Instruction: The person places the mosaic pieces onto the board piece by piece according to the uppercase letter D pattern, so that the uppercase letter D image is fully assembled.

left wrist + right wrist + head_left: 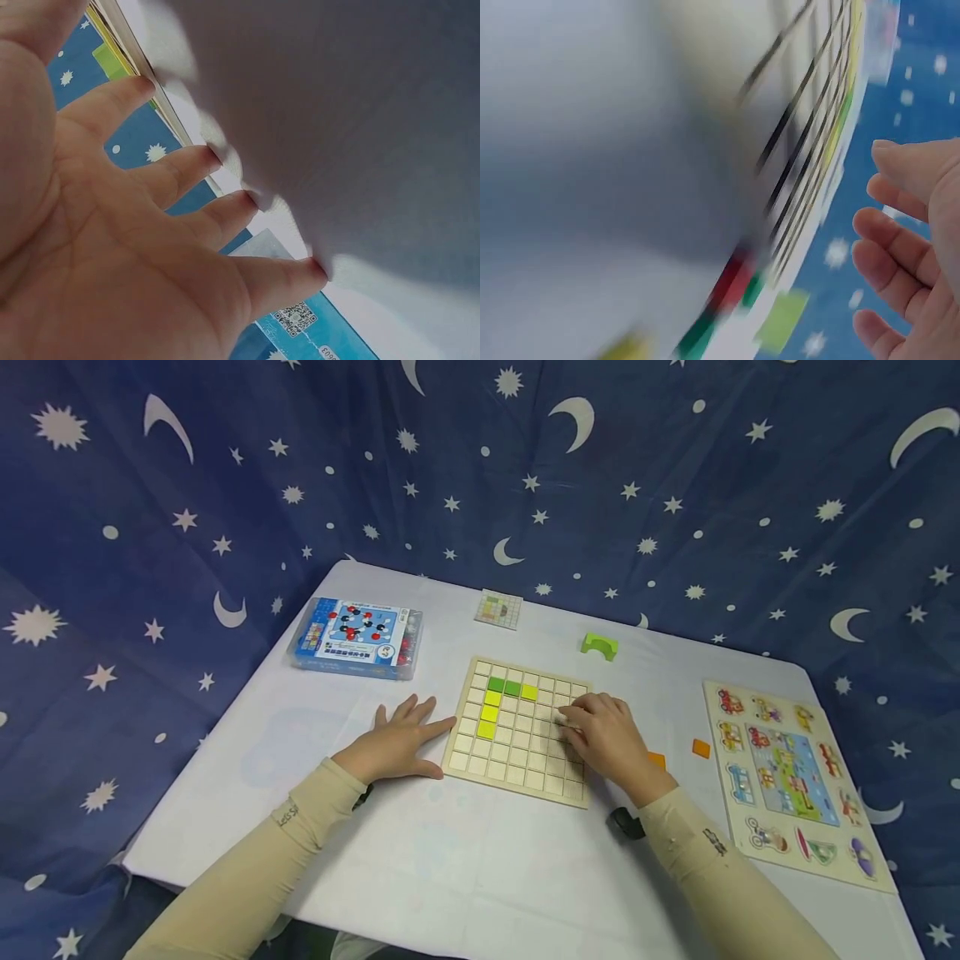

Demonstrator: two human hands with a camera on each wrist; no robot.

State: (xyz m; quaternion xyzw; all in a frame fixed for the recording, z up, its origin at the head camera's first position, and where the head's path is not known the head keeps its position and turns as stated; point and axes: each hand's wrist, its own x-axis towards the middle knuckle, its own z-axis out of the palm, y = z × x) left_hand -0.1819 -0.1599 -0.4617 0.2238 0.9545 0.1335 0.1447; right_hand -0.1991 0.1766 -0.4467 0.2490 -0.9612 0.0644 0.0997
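A wooden grid board [517, 752] lies in the middle of the white table. Two green tiles [504, 686] and several yellow tiles [489, 713] sit in its upper left cells. My left hand [397, 745] rests on the table with fingers spread, its index fingertip right at the board's left edge. Over the right side of the board is my right hand [611, 739], its fingers loosely bent. In the right wrist view a gap shows between thumb and fingers, with nothing held. Blurred red and green pieces [731, 281] appear near the board there; the head view hides them behind that hand.
A boxed molecule model kit [356, 639] stands at the back left. Behind the board lie a pattern card [498, 610] and a green arch block [599, 647]. Orange blocks [701, 749] are right of my right wrist, before a wooden picture puzzle [795, 777].
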